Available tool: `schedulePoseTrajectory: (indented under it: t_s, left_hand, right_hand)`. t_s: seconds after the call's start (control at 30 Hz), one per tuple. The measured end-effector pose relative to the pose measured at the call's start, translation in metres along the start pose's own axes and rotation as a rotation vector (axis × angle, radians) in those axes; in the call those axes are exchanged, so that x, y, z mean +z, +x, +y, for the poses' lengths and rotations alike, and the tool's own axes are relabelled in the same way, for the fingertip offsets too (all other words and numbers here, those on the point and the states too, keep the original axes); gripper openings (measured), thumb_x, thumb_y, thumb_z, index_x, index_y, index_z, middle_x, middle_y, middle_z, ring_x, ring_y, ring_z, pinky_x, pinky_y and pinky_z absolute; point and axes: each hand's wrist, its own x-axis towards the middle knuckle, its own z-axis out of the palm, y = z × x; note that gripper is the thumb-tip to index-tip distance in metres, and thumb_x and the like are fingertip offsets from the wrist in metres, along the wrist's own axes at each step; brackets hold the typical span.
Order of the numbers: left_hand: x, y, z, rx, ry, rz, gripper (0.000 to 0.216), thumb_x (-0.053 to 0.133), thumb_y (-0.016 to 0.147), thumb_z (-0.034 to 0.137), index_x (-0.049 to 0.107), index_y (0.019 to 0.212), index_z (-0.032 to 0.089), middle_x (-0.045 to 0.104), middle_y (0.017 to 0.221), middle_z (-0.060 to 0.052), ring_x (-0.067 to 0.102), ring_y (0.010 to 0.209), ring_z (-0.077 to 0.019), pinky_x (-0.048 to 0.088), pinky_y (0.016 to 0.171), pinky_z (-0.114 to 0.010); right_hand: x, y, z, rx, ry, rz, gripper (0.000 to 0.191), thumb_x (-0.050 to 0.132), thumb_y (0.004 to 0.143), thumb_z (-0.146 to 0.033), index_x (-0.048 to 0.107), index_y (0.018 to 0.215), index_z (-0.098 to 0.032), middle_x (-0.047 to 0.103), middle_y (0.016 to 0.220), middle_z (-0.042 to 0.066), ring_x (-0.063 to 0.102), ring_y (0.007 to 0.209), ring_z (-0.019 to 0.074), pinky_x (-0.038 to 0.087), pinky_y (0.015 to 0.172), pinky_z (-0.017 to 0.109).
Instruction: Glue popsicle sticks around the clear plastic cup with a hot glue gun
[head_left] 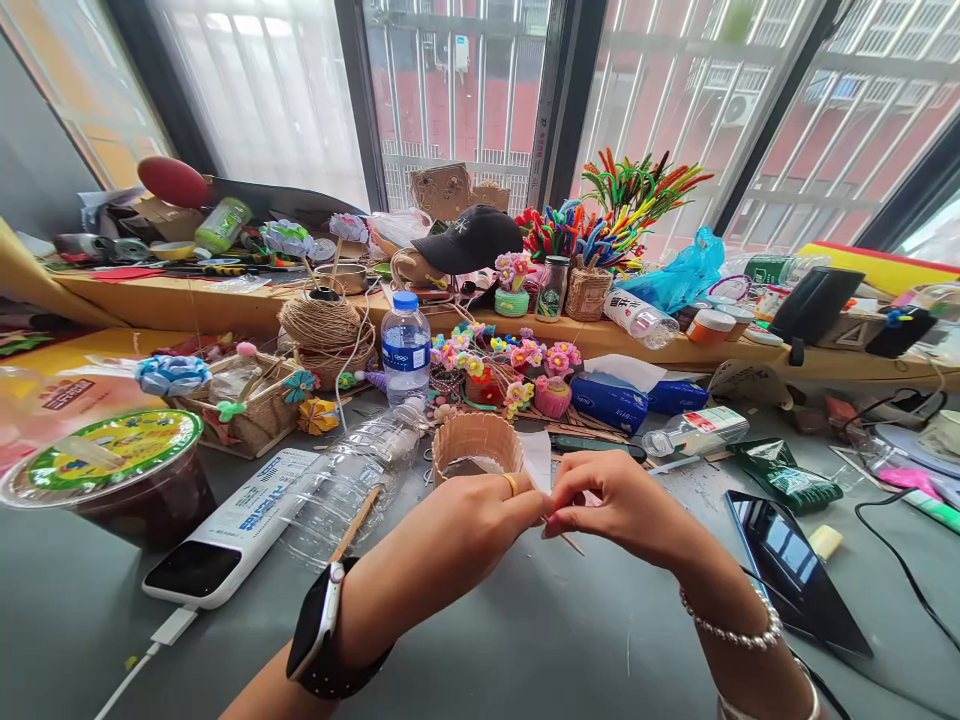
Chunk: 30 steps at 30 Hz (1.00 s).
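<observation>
My left hand [457,530] and my right hand [615,505] meet above the grey table, fingers pinched together on a thin wooden stick [571,543] whose tip pokes out below the right fingers. The left wrist wears a dark watch [319,625], the right wrist a bead bracelet [731,630]. Just behind the hands stands a small round basket of wooden sticks [476,445]. An empty clear plastic bottle [352,480] lies on its side to the left, with another stick [354,525] leaning by it.
A white power bank [232,530] and a lidded bowl [112,470] sit at left, a phone [795,570] at right. A water bottle [406,350], twine ball [321,322], paper flowers [517,365], tissue pack [611,400], cap [471,238] and pipe cleaners [615,215] crowd the back.
</observation>
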Motion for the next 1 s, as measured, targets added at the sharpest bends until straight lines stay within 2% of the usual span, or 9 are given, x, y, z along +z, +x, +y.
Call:
schedulePoseTrajectory:
  t_s: [0.07,0.23,0.3,0.4,0.53,0.73,1.0]
  left_hand:
    - [-0.001,0.0,0.0,-0.024,-0.017,0.087,0.019,0.042,0.085,0.014,0.054,0.099,0.021,0.059,0.079,0.0,0.056,0.063,-0.0112,0.041,0.055,-0.02]
    - [-0.002,0.005,0.0,-0.13,-0.184,0.495,0.017,0.046,0.084,0.02,0.053,0.099,0.018,0.063,0.083,-0.002,0.06,0.074,-0.0119,0.047,0.068,-0.022]
    - [0.0,0.008,0.001,-0.195,-0.266,0.577,0.017,0.049,0.082,0.023,0.053,0.098,0.018,0.063,0.085,-0.003,0.061,0.075,-0.0123,0.049,0.071,-0.024]
    - [0.006,0.013,0.005,-0.274,-0.387,0.577,0.029,0.056,0.077,0.028,0.049,0.102,0.016,0.061,0.091,-0.005,0.06,0.079,-0.0139,0.051,0.073,-0.027]
    - [0.023,0.019,0.011,-0.301,-0.461,0.498,0.045,0.064,0.068,0.035,0.046,0.105,0.015,0.058,0.095,-0.007,0.056,0.086,-0.0165,0.05,0.074,-0.029]
    - [0.04,0.022,0.019,-0.346,-0.521,0.385,0.026,0.062,0.069,0.034,0.053,0.085,0.016,0.06,0.079,-0.002,0.055,0.07,-0.0136,0.047,0.064,-0.027]
    - [0.042,0.024,0.019,-0.382,-0.605,0.446,0.012,0.058,0.075,0.027,0.056,0.075,0.016,0.061,0.07,0.0,0.055,0.064,-0.0105,0.043,0.061,-0.022]
  right_hand:
    - [-0.002,0.0,0.0,0.009,0.021,0.03,0.012,0.063,0.069,-0.029,0.068,0.066,-0.019,0.057,0.065,-0.001,0.051,0.061,0.0084,0.038,0.056,0.02]
    - [-0.01,-0.001,0.005,0.056,0.092,0.157,0.016,0.066,0.065,-0.035,0.069,0.067,-0.02,0.059,0.067,0.001,0.052,0.064,0.0112,0.039,0.059,0.023]
    - [-0.014,-0.001,0.009,0.092,0.178,0.229,0.018,0.066,0.064,-0.037,0.069,0.068,-0.02,0.058,0.068,0.001,0.052,0.064,0.0119,0.039,0.059,0.024]
    - [-0.017,-0.001,0.018,0.108,0.381,0.358,0.015,0.068,0.062,-0.035,0.068,0.066,-0.021,0.058,0.069,0.0,0.054,0.07,0.0129,0.041,0.065,0.025]
    - [-0.015,-0.001,0.025,0.088,0.67,0.513,0.011,0.07,0.06,-0.032,0.066,0.062,-0.022,0.06,0.068,-0.002,0.055,0.075,0.0121,0.04,0.073,0.024]
    - [-0.012,-0.001,0.022,0.033,0.871,0.629,0.014,0.072,0.057,-0.034,0.065,0.056,-0.022,0.057,0.064,-0.003,0.052,0.077,0.0099,0.039,0.068,0.018]
    - [-0.012,-0.001,0.022,0.046,0.955,0.629,0.014,0.072,0.057,-0.033,0.065,0.056,-0.021,0.055,0.063,-0.003,0.047,0.066,0.0068,0.038,0.06,0.016]
